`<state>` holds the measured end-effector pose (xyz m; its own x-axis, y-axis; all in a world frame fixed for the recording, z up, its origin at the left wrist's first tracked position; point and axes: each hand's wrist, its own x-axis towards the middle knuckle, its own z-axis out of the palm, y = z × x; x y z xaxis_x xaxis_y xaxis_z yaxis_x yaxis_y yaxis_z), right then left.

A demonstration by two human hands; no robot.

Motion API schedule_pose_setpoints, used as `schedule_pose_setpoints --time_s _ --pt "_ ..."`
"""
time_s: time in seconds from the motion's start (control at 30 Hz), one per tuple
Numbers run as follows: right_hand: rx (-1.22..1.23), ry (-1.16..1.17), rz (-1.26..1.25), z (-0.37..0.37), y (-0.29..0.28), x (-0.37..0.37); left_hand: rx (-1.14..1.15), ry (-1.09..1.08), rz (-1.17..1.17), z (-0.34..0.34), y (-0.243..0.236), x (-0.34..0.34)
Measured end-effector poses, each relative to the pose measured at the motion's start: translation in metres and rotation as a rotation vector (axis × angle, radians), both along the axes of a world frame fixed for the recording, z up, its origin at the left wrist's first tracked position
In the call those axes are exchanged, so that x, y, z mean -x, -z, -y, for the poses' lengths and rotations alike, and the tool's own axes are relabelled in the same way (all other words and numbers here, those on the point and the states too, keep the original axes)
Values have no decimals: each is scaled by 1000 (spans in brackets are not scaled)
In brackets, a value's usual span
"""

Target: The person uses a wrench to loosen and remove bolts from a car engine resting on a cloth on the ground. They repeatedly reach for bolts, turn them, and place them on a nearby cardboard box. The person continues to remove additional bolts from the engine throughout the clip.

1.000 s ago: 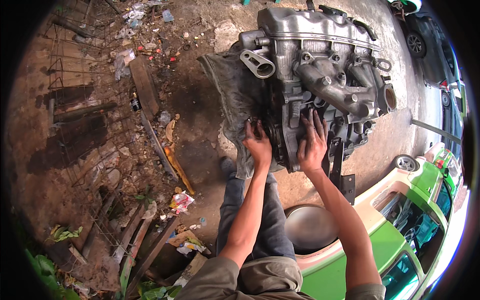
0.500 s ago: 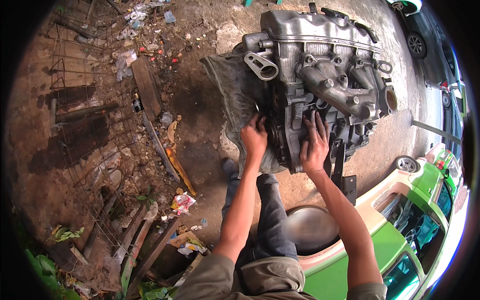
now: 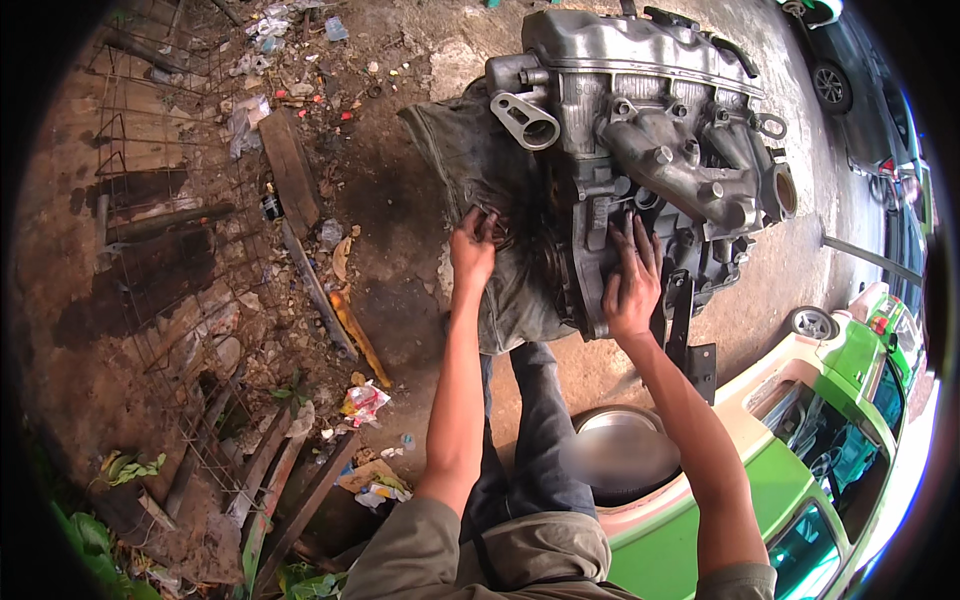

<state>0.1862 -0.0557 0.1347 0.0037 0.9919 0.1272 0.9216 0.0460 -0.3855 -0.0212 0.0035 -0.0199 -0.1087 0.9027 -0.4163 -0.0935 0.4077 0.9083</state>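
A grey metal engine [image 3: 650, 90] stands in front of me, with a curved pipe manifold [image 3: 665, 165] on its near right side. My right hand [image 3: 630, 280] rests on the engine's lower side, its dirty fingers stretched out below the manifold. Left of the engine, my left hand [image 3: 473, 255] is over a dark, greasy cloth [image 3: 450, 150], its fingers curled together at the tips. Whatever may be between those blackened fingertips is too small to make out. Part of the cloth lies in shadow against the engine's left face.
Wooden planks [image 3: 290, 165], wire mesh and litter cover the dirt on the left. A dark metal bracket [image 3: 690, 350] sticks out below the engine. On the right are a green vehicle [image 3: 680, 545], a round pan-like object with a blurred middle [image 3: 620, 455] and parked cars [image 3: 850, 90].
My left hand has moved left, from beside the engine's left face out over the cloth. My right hand stays at the engine's side with nearly the same finger pose.
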Motion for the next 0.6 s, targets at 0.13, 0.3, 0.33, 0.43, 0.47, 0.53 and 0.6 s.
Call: schedule_pose_setpoints --time_s 0.13,0.3,0.33,0.43,0.47,0.53,0.6 --pt "-1 7 -3 0 0 1 -94 -59 -107 25 -1 -10" --pt "-5 6 -3 0 0 1 26 -117 -10 38 -9 -34" --pt "-6 3 -7 0 0 1 -43 -69 -159 40 -11 -36" --pt "-6 1 -9 0 -1 0 -5 -153 -242 47 -22 -51" --pt "-5 0 -8 0 -1 0 -87 -157 -259 50 -27 -54" --pt "3 9 -11 0 -1 1 -87 -163 -254 53 -35 -57" --pt "8 13 -13 0 -2 1 -112 -165 -277 53 -42 -59"
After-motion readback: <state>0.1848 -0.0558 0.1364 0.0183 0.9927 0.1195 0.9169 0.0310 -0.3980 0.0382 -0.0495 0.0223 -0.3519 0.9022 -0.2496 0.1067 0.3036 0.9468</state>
